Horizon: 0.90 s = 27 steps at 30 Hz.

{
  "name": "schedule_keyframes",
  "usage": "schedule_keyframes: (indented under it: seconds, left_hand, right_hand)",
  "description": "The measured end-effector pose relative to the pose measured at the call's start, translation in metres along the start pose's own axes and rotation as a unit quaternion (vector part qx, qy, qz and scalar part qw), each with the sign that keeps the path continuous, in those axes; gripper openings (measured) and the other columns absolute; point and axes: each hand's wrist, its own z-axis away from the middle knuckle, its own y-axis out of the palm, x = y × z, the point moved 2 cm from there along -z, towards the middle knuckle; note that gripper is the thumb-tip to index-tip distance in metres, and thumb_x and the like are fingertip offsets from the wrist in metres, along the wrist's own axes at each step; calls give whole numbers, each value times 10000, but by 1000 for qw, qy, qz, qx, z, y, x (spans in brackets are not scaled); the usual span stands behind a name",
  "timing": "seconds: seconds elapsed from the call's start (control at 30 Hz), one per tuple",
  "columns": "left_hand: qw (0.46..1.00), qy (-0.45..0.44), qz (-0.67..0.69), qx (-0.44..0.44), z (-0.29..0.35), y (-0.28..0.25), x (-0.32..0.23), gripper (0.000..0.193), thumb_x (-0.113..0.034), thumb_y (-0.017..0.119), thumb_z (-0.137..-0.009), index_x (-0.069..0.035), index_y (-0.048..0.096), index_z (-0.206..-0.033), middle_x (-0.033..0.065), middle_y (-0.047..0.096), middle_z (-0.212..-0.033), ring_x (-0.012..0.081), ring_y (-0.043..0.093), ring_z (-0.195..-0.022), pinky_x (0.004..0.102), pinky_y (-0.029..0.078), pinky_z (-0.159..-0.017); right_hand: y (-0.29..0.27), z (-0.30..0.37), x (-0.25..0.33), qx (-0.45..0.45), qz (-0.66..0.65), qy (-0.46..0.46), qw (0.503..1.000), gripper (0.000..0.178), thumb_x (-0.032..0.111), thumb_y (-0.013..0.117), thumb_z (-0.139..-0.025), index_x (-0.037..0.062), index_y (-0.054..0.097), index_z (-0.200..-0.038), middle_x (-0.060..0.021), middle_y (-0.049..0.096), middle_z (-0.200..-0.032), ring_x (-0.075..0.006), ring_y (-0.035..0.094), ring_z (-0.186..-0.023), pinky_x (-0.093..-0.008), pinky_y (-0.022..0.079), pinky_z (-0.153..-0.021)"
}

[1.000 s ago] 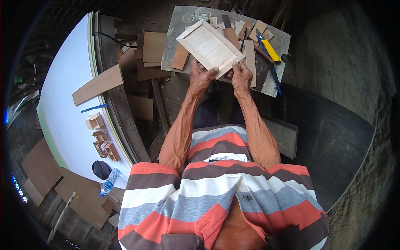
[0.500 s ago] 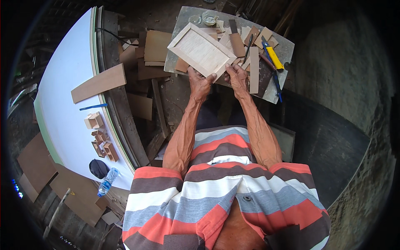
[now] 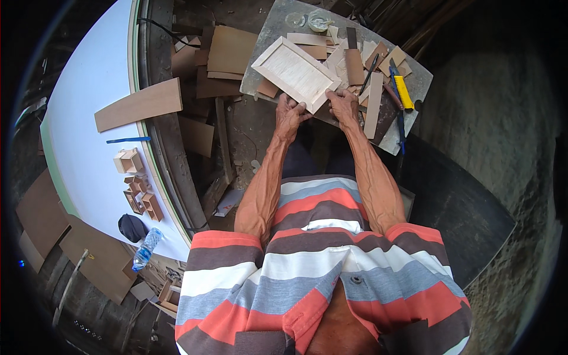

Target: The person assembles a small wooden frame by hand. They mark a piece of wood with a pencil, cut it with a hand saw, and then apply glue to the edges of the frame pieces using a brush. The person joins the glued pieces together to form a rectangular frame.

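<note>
Between my hands is a pale rectangular wooden frame (image 3: 296,72) with a flat back panel and a raised rim. My left hand (image 3: 290,115) pinches its near lower edge, thumb on top. At the near right corner, my right hand (image 3: 344,105) grips the rim between thumb and fingers. The frame lies tilted over the left part of a small grey worktable (image 3: 275,23). Just right of my right hand is a long thin wood strip (image 3: 373,105). Loose wood pieces (image 3: 355,68) spread beyond the frame.
A yellow-and-blue cutter (image 3: 403,92) and a dark pen-like tool (image 3: 370,74) lie on the worktable; a glass jar (image 3: 319,21) stands at its back. Leftward, a white board (image 3: 89,112) carries a plank (image 3: 139,105), small wooden boxes (image 3: 128,160), a dark cap (image 3: 132,228) and a plastic bottle (image 3: 147,249).
The view has shifted slightly, so the worktable sits further right in the picture. Both hands keep their hold on the frame, with little change in its tilt.
</note>
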Motion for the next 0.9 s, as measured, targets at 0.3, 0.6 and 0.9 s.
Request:
schedule_keyframes:
  seconds: [0.3,0.6,0.9]
  left_hand:
    - [999,-21,3,-41,-15,-7,7,308,28,575,-881,16,441,-1159,109,637,-963,219,678,-848,345,626,-713]
    - [984,-50,-116,-129,-22,-8,12,238,-53,652,-856,51,510,-1017,138,653,-883,187,656,-751,320,594,-599]
    - [911,-84,-352,-196,-27,-28,24,218,-133,651,-881,19,585,-1023,126,685,-848,217,682,-738,325,554,-639]
  right_hand:
    - [12,-23,-12,-2,100,13,995,410,348,669,-724,-55,683,-802,-192,677,-762,-290,637,-728,-395,495,-690]
    - [-9,-14,-14,30,50,4,998,269,268,662,-860,3,641,-822,-21,632,-691,-84,572,-588,-228,445,-507]
    - [-24,7,42,109,-67,6,992,207,203,678,-895,2,670,-945,-12,649,-749,-64,590,-648,-205,471,-560]
